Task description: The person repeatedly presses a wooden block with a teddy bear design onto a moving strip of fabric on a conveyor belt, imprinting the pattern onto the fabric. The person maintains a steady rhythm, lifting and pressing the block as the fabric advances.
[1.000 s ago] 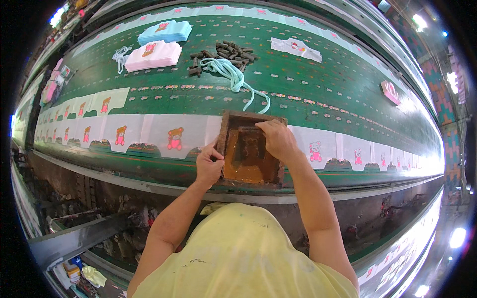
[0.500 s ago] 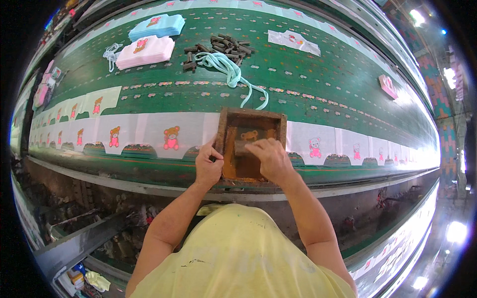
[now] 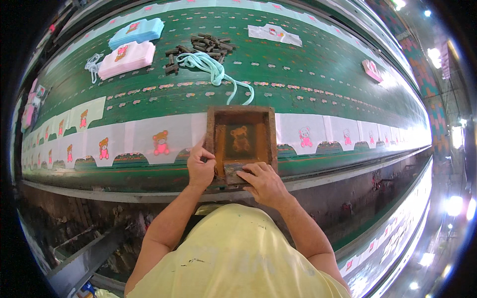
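Note:
A wooden screen-printing frame (image 3: 271,136) lies over a row of white fabric pieces (image 3: 186,131) on the green table. Through its brown mesh a bear-shaped stencil (image 3: 240,138) shows. My left hand (image 3: 200,168) is closed on the frame's left side, close to the near corner. Inside the frame, at its near end, rests a short, dark squeegee (image 3: 235,175). My right hand (image 3: 267,184) has its fingers over that squeegee's right part, gripping it. Pieces left of the frame carry brown-and-pink bears; those to the right carry pink bears without the brown.
Beyond the frame lie a pale blue cord (image 3: 216,74) and a heap of short dark pieces (image 3: 211,45). Stacks of pink (image 3: 127,60) and blue fabric (image 3: 136,33) stand far left. A white printed piece (image 3: 275,35) and a small pink stack (image 3: 371,71) are farther right.
My right hand has drawn the squeegee toward me, from mid-screen to the near end, uncovering the whole bear stencil. My left hand keeps its hold. The whole view has shifted slightly.

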Demonstrator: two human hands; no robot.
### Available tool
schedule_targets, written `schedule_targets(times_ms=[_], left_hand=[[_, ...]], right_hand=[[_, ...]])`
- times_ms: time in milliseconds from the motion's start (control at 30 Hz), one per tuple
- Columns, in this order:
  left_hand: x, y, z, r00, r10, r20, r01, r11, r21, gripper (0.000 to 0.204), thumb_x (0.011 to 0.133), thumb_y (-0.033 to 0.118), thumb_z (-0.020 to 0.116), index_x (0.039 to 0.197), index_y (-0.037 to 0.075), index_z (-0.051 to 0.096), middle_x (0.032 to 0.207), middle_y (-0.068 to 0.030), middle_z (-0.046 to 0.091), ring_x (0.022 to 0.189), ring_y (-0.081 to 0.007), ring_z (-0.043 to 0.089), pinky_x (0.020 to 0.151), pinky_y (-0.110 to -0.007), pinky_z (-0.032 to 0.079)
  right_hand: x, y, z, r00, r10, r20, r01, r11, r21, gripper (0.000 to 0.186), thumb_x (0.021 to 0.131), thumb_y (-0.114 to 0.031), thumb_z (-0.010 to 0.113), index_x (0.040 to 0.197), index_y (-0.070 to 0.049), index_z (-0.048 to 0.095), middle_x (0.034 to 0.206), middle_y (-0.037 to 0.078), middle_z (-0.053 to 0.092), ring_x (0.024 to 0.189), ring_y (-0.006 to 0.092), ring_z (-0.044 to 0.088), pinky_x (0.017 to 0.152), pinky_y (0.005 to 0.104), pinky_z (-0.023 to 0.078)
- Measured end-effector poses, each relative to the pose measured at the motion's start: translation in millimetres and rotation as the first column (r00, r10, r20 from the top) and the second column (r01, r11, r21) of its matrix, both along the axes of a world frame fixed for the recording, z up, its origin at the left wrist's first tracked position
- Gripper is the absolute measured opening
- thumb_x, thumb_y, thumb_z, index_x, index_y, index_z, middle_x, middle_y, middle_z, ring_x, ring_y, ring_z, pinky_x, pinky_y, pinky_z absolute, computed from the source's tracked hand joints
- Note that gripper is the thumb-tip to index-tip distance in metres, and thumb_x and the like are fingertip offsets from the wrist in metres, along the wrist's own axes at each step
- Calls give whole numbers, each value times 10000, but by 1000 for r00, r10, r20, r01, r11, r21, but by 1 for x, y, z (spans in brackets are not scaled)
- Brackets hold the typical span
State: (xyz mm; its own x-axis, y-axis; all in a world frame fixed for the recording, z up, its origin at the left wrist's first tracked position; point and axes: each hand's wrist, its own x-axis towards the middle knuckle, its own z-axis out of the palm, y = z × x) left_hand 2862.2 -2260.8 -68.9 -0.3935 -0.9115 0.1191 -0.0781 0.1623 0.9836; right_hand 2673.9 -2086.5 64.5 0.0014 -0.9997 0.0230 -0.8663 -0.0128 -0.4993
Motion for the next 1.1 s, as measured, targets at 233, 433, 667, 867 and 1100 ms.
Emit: schedule_targets(times_ms=[233, 433, 667, 867, 1100], left_hand=[[-1, 0, 8, 1000, 14, 15, -13, 998, -62, 152, 786, -116, 749, 828, 18, 693, 1627, -288, 646, 1408, -367, 674, 1223, -441, 476], [-10, 13, 34, 997, -6, 76, 24, 971, -236, 178, 803, -137, 748, 814, 26, 677, 1638, -303, 628, 1439, -404, 659, 1232, -493, 491], [-90, 53, 34, 1000, -20, -17, 14, 956, -293, 190, 822, -134, 744, 827, 43, 673, 1598, -342, 636, 1484, -442, 627, 1248, -501, 481], [-184, 96, 6, 999, -52, 18, 54, 987, -150, 183, 808, -132, 719, 869, 33, 669, 1596, -297, 669, 1499, -363, 633, 1254, -429, 437], [-241, 135, 12, 997, 37, -62, -36, 999, 22, 174, 804, -137, 705, 878, 17, 675, 1445, -204, 785, 1011, -180, 705, 976, -326, 558]], right_hand=[[-11, 32, -21, 935, -326, 143, 351, 911, -218, 492, 907, -152, 905, 1379, -85, 783, 1498, 178, 696, 1451, 428, 600, 1220, 561, 493], [-40, 77, -47, 612, -457, 645, 613, 790, -22, 426, 1025, -157, 830, 1426, -32, 761, 1536, 196, 703, 1467, 356, 630, 1229, 484, 489], [-102, 125, -58, 626, -421, 657, 632, 766, -112, 427, 1014, -170, 843, 1419, -52, 775, 1510, 175, 736, 1500, 362, 614, 1269, 499, 454], [-195, 179, -69, 647, -405, 646, 642, 747, -175, 431, 1000, -164, 845, 1415, -66, 782, 1521, 156, 743, 1524, 388, 587, 1283, 525, 441], [-259, 219, -62, 689, -338, 641, 570, 799, -191, 450, 990, -159, 847, 1424, -67, 778, 1504, 157, 746, 1545, 398, 567, 1297, 536, 424]])
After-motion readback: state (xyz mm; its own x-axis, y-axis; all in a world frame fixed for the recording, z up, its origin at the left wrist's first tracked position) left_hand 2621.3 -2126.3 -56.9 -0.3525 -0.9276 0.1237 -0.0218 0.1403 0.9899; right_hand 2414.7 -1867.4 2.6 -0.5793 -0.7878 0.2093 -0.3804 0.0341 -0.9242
